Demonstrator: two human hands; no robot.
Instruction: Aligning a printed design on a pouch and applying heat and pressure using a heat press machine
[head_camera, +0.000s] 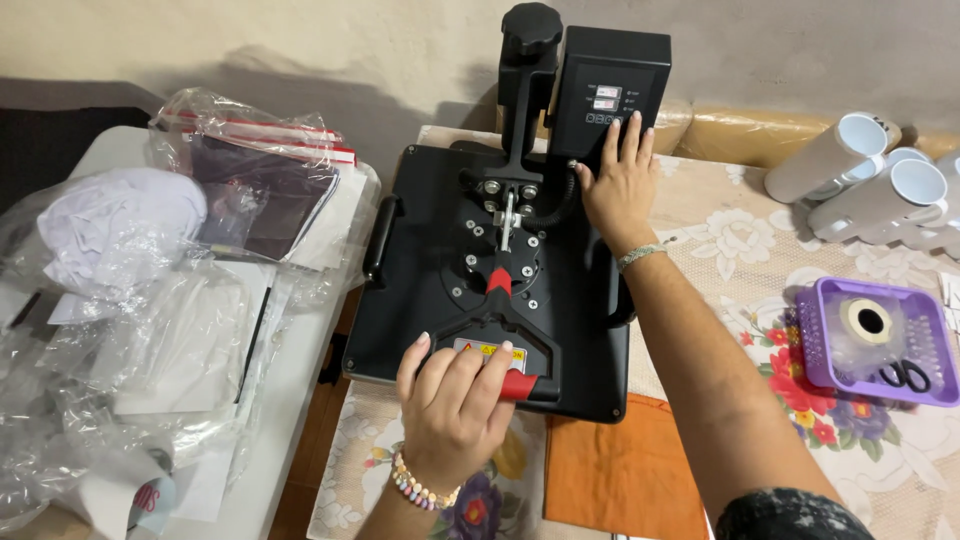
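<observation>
my left hand (452, 405) is wrapped shut round the red-tipped handle (505, 385) at the near edge of the heat press (430, 270), which sits at the table's left edge, so the plate stays down. farther back, my right hand (618, 178) lies open and flat, fingertips on the control box (610, 85) buttons.

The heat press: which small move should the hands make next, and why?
Probably the right hand should tap a button, while the left hand keeps hold of the red-gripped handle. The right fingertips already lie at the button row of the control box, and the black top plate looks lowered onto the orange cloth, so setting it seems due.
</observation>
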